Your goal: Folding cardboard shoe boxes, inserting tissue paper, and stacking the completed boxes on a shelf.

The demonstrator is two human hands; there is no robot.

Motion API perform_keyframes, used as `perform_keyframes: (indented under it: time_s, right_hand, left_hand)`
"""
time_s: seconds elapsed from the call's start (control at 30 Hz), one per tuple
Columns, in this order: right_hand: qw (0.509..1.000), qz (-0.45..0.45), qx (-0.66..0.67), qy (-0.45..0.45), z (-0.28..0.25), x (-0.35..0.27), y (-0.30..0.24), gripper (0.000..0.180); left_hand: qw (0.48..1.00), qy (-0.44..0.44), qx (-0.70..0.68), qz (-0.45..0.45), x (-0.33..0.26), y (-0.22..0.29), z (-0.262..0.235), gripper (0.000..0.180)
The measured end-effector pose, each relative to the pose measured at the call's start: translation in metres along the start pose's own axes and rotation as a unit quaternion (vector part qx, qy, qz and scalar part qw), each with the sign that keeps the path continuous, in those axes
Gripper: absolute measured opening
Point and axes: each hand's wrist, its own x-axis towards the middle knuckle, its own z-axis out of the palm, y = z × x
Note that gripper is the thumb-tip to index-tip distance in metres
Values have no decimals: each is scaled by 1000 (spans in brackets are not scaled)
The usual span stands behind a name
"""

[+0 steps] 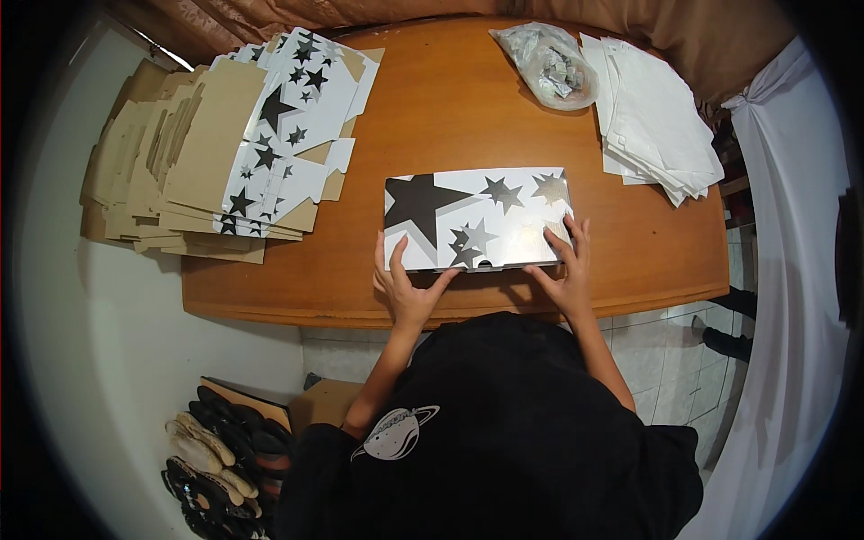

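A white cardboard box [531,216] printed with black and grey stars lies on the wooden table in front of me, its lid down. My left hand [409,286] grips its near left corner, fingers on the top and left side, thumb along the front edge. At the near right corner my right hand [569,274] holds it the same way, fingers on the lid and right side, thumb at the front edge. A small dark notch shows in the middle of the front edge, between my thumbs. The inside of the box is hidden.
Flat unfolded star-printed cardboard blanks [310,117] are stacked at the table's left. A clear plastic bag [551,67] of small packets lies at the back right, beside a pile of white paper sheets [657,112]. Shoes [225,450] are heaped on the floor at lower left. A white curtain [783,225] hangs at right.
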Motion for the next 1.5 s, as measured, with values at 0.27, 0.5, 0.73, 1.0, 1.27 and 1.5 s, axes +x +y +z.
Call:
perform_keyframes:
  time_s: [0.27, 0.5, 0.73, 1.0, 1.27, 1.5]
  right_hand:
    - [987, -26, -159, 19, -5, -2, -20, 51]
    - [972, -169, -151, -57, 19, 4, -35, 37]
    - [968, -188, -140, -87, 31, 1, -26, 35]
    - [975, -176, -120, -68, 35, 1, -26, 29]
    - [976, -169, -118, -66, 38, 1, -27, 28]
    - [975, -179, -120, -63, 39, 1, -27, 24]
  left_hand:
    - [967, 86, 148, 190, -14, -7, -1, 50]
    - [960, -26, 58, 272, -8, 6, 22, 28]
    - [967, -17, 36, 251, -8, 8, 26, 20]
    - [975, -22, 14, 222, -8, 10, 26, 18]
    - [973, -23, 22, 231, -6, 7, 29, 14]
    - [961, -124, -67, 239, 10, 2, 18, 22]
